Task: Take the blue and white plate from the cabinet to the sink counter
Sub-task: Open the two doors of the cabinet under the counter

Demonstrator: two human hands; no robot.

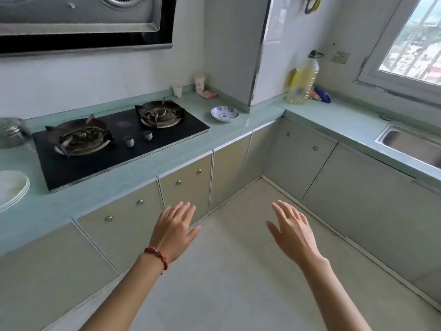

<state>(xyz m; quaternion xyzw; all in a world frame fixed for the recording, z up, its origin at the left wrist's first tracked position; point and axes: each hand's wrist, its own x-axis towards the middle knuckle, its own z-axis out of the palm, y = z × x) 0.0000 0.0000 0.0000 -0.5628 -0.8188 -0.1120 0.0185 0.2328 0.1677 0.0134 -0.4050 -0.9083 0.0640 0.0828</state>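
A blue and white plate (224, 113) rests on the pale green counter, right of the gas stove (114, 139) and near the corner. The steel sink (412, 144) is set into the counter (334, 120) under the window at the right. My left hand (175, 229), with a red bead bracelet on the wrist, hovers over the floor with fingers spread and holds nothing. My right hand (290, 231) is beside it, also spread and empty. Both hands are well short of the plate. The cabinet doors (183, 185) below the counter are closed.
A big oil bottle (301, 80) and a blue packet (322, 94) stand in the far corner by the window. Cups (200, 82) sit behind the stove. White plates (12, 187) are stacked at the left edge, a metal pot (12, 132) behind them.
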